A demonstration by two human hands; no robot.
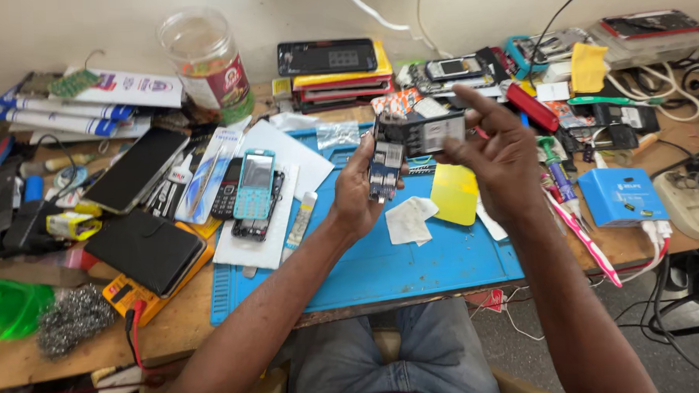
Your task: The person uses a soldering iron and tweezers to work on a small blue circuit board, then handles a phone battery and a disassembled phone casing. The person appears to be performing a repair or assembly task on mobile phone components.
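My left hand (358, 190) holds a small blue circuit board (385, 170) upright by its edges, above the blue work mat (383, 265). My right hand (500, 154) holds a dark phone housing (425, 133) next to the board's top, the two parts touching or nearly so. On the mat under my hands lie a crumpled white tissue (411, 220) and a yellow cloth (455, 193).
A turquoise keypad phone (254, 184), a black keypad phone (226, 188) and a dark smartphone (135, 171) lie left of the mat. A plastic jar (205, 58) and stacked phones (337, 69) stand behind. A blue box (621, 197), tubes and cables crowd the right. A yellow multimeter (132, 293) sits front left.
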